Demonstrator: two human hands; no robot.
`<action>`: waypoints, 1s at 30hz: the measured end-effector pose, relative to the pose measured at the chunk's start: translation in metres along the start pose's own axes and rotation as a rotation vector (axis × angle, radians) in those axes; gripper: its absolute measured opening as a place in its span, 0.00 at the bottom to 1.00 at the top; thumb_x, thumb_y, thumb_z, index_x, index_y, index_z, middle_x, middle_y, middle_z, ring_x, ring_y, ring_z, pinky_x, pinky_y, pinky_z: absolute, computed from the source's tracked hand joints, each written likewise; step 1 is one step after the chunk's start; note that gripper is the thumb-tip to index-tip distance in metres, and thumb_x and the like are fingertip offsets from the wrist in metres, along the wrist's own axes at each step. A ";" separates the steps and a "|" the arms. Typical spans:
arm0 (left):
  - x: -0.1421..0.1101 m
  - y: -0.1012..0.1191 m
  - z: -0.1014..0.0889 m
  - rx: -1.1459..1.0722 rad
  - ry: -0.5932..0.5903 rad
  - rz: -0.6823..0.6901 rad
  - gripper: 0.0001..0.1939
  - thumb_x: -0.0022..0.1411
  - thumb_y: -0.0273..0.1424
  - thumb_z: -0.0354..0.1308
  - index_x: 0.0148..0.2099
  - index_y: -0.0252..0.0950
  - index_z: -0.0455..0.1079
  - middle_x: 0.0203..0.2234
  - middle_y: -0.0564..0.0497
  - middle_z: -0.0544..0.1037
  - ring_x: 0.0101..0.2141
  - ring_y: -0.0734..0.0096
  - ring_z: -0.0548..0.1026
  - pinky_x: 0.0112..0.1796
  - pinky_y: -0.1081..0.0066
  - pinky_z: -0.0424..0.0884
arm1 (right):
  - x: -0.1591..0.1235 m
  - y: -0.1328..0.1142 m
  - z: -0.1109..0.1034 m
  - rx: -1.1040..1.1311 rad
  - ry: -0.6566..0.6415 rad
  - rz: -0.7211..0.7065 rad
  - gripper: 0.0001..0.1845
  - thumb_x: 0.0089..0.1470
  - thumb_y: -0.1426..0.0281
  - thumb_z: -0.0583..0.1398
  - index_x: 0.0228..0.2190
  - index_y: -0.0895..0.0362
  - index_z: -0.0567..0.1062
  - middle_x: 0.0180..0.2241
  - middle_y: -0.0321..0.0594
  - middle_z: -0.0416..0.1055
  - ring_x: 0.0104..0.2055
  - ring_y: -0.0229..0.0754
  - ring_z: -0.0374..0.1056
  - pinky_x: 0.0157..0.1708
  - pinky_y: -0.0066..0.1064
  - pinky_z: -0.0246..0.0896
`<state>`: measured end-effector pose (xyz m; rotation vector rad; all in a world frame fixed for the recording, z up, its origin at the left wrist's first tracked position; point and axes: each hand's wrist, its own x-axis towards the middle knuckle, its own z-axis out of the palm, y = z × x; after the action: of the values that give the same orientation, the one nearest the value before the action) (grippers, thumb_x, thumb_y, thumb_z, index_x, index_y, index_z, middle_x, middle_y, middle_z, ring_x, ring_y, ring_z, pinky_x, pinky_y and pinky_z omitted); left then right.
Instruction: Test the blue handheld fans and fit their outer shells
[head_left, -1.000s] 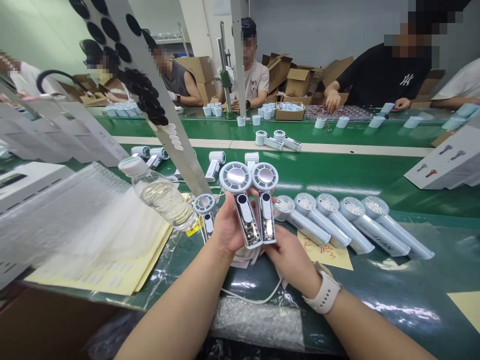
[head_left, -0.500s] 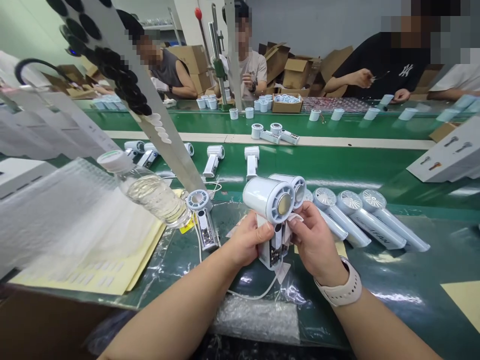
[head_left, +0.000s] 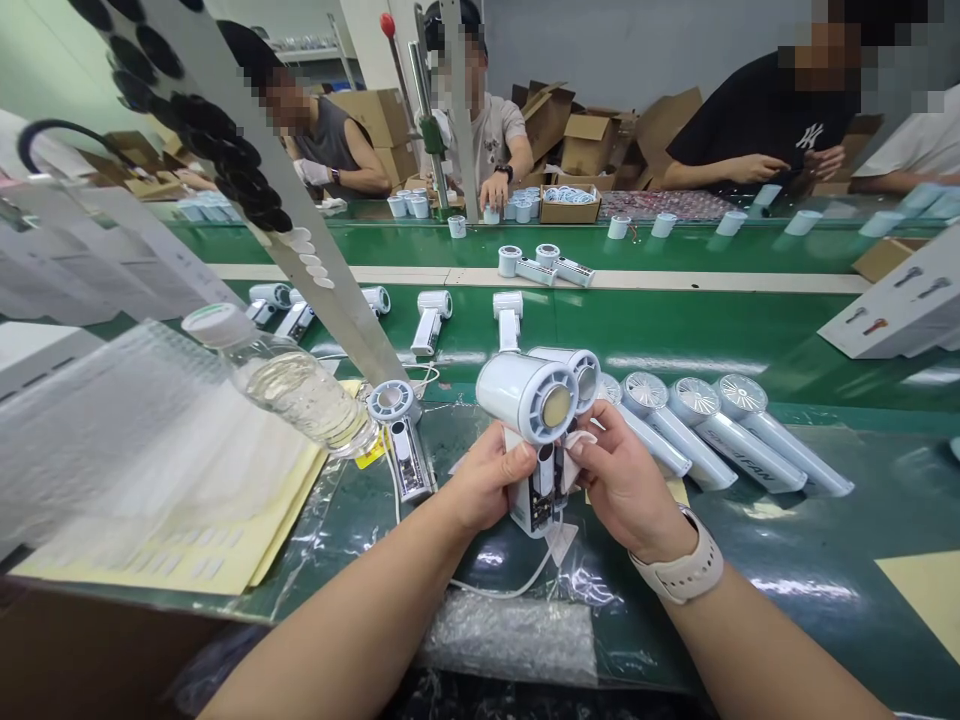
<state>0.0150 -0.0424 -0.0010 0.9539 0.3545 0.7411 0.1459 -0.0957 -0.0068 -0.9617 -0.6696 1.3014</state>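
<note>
My left hand (head_left: 487, 480) is closed around a light-blue handheld fan (head_left: 514, 395), thumb on its neck. The fan stands roughly upright, its round head toward me and its handle open, showing the circuit board. My right hand (head_left: 630, 490) pinches a crumpled white cloth or tissue (head_left: 579, 450) against the handle's right side. Just behind stands a second fan head (head_left: 585, 375), mostly hidden. A white cable (head_left: 517, 592) curves from the handles over the bench. Left of my hands lies another open-handled fan (head_left: 405, 445).
Several fans with closed handles (head_left: 750, 440) lie in a row at right. A water bottle (head_left: 292, 385) leans at left over yellow sheets (head_left: 247, 560). A slanted metal post (head_left: 330, 280) rises nearby. Across the green conveyor (head_left: 660, 330), co-workers handle parts.
My hands and the fan stay almost in place; the view has shifted slightly. Across the belt, one co-worker's hand has reached down to a small cup-shaped part.
</note>
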 end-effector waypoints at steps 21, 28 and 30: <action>-0.001 -0.001 0.002 0.043 0.012 0.048 0.27 0.43 0.53 0.71 0.33 0.36 0.71 0.24 0.49 0.75 0.32 0.59 0.77 0.34 0.64 0.72 | -0.001 0.001 -0.001 0.036 0.033 -0.011 0.20 0.42 0.63 0.72 0.26 0.53 0.65 0.22 0.28 0.66 0.21 0.32 0.56 0.20 0.24 0.51; -0.002 -0.003 0.001 0.093 -0.012 0.047 0.27 0.44 0.54 0.70 0.34 0.36 0.71 0.27 0.48 0.76 0.34 0.58 0.77 0.30 0.69 0.67 | -0.001 0.002 -0.001 0.057 0.061 -0.010 0.20 0.44 0.63 0.72 0.27 0.53 0.66 0.20 0.26 0.64 0.20 0.31 0.54 0.19 0.23 0.49; -0.002 -0.004 0.000 0.097 -0.013 0.046 0.28 0.44 0.54 0.70 0.33 0.35 0.71 0.26 0.48 0.76 0.33 0.59 0.77 0.30 0.68 0.68 | 0.000 0.002 -0.002 0.057 0.030 -0.009 0.20 0.44 0.63 0.72 0.27 0.53 0.66 0.21 0.27 0.65 0.21 0.32 0.57 0.20 0.23 0.51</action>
<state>0.0152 -0.0449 -0.0040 1.0605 0.3606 0.7650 0.1464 -0.0964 -0.0092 -0.9296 -0.6101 1.2893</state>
